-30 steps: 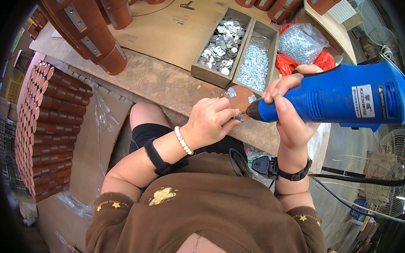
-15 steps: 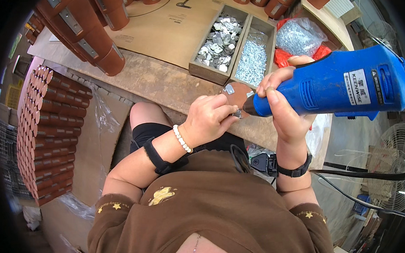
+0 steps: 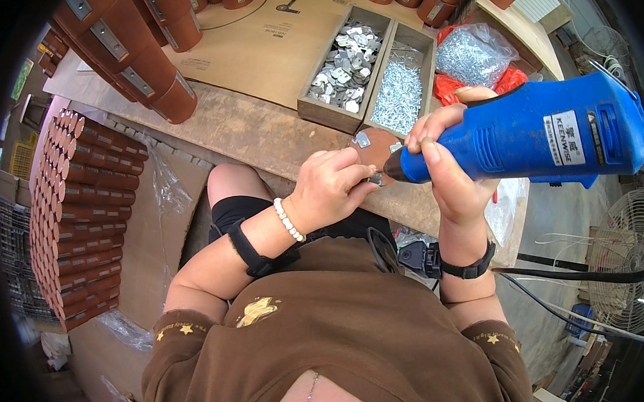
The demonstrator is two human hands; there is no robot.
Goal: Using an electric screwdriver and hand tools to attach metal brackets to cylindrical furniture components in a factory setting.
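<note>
My right hand (image 3: 455, 161) is wrapped round a blue electric screwdriver (image 3: 530, 133), which lies nearly level. Its dark nose meets the near right part of a round reddish-brown piece (image 3: 372, 152) at the table's front edge. Small grey metal plates (image 3: 362, 139) sit on that piece. The thumb and fingertips of my left hand (image 3: 333, 182) pinch a small metal plate (image 3: 376, 177) against the brown piece, close beside the screwdriver's tip. The nose hides the bit and any screw under it.
Beyond the brown piece stand a wooden box of metal plates (image 3: 305, 107) and one of screws (image 3: 427, 53). A bag of screws (image 3: 474, 53) lies on red plastic. Stacked brown pots (image 3: 148, 79) line the table's back and left; more pieces are stacked (image 3: 89, 213) at left. A fan (image 3: 627, 247) stands right.
The view has shifted very slightly. Both hands and the screwdriver keep practically the same places at the brown piece.
</note>
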